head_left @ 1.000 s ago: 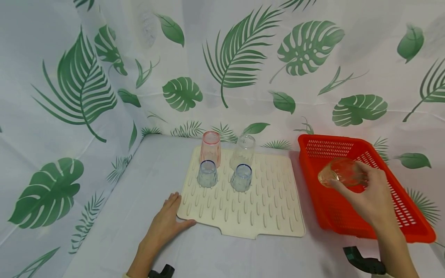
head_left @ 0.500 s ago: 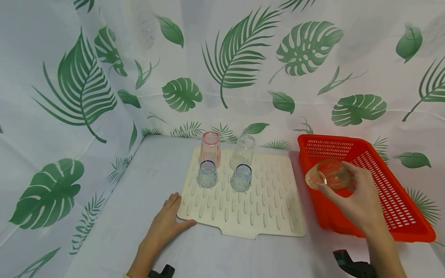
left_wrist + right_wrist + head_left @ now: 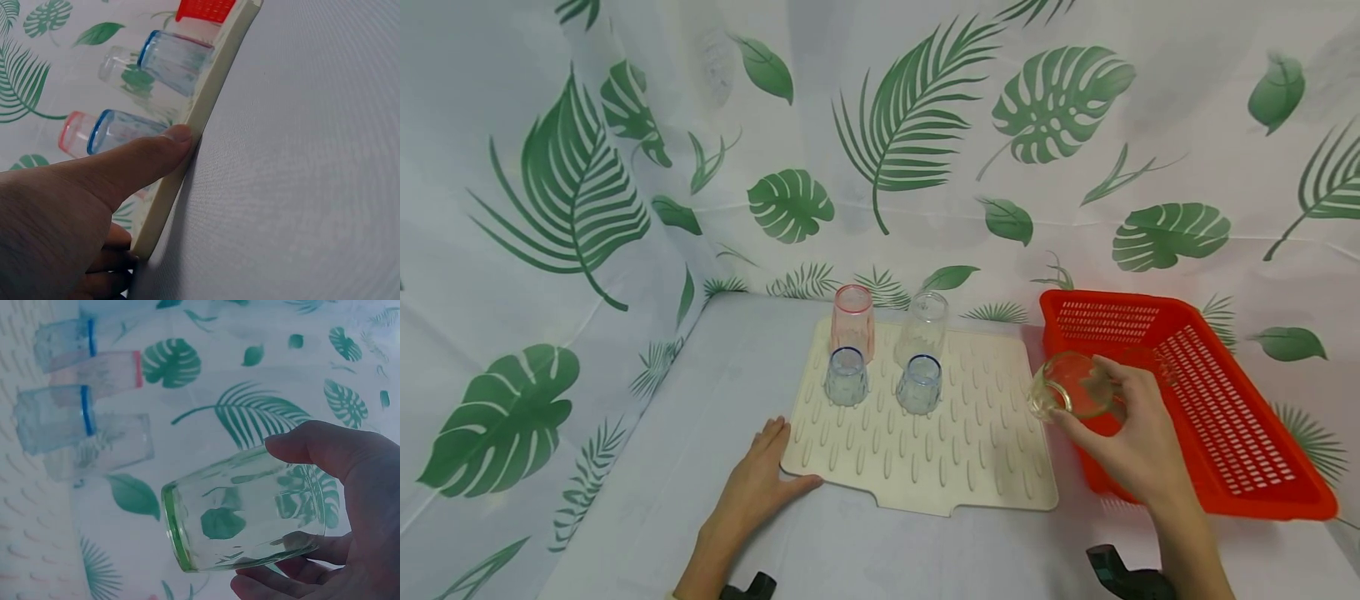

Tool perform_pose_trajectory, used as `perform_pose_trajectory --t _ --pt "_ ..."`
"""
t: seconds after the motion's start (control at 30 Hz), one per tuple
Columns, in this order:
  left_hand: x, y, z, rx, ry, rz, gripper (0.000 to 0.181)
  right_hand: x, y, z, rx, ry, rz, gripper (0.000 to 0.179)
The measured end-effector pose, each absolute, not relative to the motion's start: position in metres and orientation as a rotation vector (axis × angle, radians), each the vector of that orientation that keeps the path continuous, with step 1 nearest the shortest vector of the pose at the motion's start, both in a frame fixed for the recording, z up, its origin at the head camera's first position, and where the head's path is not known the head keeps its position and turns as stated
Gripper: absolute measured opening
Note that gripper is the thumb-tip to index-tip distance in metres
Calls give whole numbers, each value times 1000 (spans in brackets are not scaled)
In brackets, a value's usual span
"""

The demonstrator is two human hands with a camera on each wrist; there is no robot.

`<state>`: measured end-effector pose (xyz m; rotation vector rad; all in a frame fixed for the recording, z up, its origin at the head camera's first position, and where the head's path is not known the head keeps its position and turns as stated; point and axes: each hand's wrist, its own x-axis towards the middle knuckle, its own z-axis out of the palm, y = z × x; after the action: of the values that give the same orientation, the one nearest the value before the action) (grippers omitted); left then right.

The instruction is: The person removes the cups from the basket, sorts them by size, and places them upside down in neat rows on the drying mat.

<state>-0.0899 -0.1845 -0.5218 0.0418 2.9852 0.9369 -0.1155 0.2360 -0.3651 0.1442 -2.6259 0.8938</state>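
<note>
My right hand (image 3: 1131, 437) holds a clear drinking glass (image 3: 1075, 385) with a green-tinted ring, thumb and fingers round one end. The glass lies tilted on its side in the air, between the red basket and the cream drying mat (image 3: 917, 475). In the right wrist view its green-edged end points toward the mat. My left hand (image 3: 758, 483) rests at the mat's near left corner, thumb on the front edge and fingers along the left side. Two short blue-rimmed glasses (image 3: 846, 379) stand on the mat, before a taller pink-rimmed glass (image 3: 853, 312) and a tall clear glass (image 3: 928, 321).
A red plastic basket (image 3: 1270, 498) with slotted sides stands right of the mat; faint clear glass shows inside it. A white cloth with green leaf prints (image 3: 1045, 100) hangs behind and to the left. The table (image 3: 850, 558) is covered in pale cloth.
My right hand has carried the glass leftward from over the basket toward the mat's right edge. My left hand and the standing glasses have stayed in place.
</note>
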Motion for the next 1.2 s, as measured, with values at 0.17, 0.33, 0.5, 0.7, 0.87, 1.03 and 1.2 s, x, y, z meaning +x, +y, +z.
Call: perform_pose_trajectory --t 0.17,0.33,0.5,0.7,0.87,1.03,1.2 --pt "-90 -184 -523 39 2989 928 100 -114 228 -368 157 -2654 900 83" --pt "-91 -184 -521 35 2971 945 100 -114 221 -372 180 -2666 949 84" --pt "-93 -181 -517 24 2955 954 98 -112 213 -374 215 -2671 997 84" --pt "-96 -177 -507 91 2977 955 92 -112 206 -379 280 -2663 1020 84" --pt "-102 -169 -492 166 2993 940 92 -112 201 -383 286 -2681 993 83" --pt "-107 -158 -472 267 2984 977 92 -111 195 -386 310 -2686 1051 83" --pt "-106 -144 -453 345 2915 1066 90 -110 189 -388 347 -2685 1086 84"
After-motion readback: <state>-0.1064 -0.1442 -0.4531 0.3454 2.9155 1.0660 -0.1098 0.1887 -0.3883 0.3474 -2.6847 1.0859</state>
